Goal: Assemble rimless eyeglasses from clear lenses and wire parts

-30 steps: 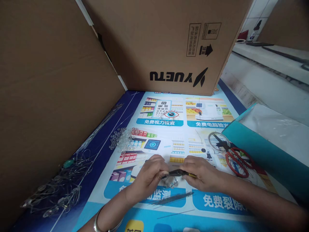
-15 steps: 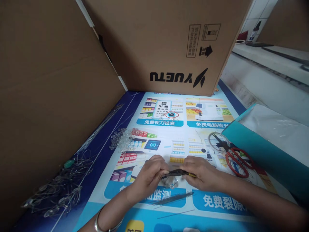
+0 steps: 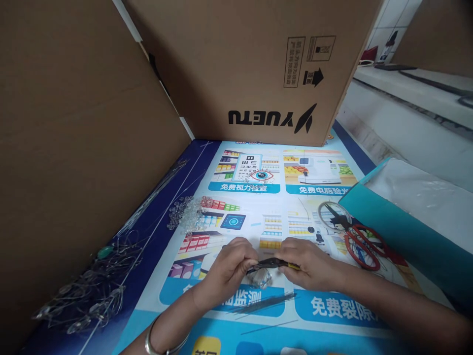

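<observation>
My left hand (image 3: 228, 270) and my right hand (image 3: 309, 267) meet low in the middle of the view, over a printed poster (image 3: 258, 217). The right hand's fingers are wrapped round a small dark pair of pliers (image 3: 271, 265) with a yellow bit at the handle. Their tip reaches to my left hand, whose fingertips pinch something tiny there. A small clear piece (image 3: 260, 279) hangs or lies just under the pliers. A silver bangle (image 3: 150, 340) is on my left wrist. A bundle of thin dark wires (image 3: 264, 302) lies just in front of my hands.
A heap of clear beads (image 3: 185, 212) lies on the poster's left part. A tangle of wire pieces with clear parts (image 3: 88, 291) sits by the left cardboard wall (image 3: 74, 148). A printed cardboard box (image 3: 258, 69) stands behind. Red-handled scissors (image 3: 356, 236) lie beside a teal tray (image 3: 406, 231).
</observation>
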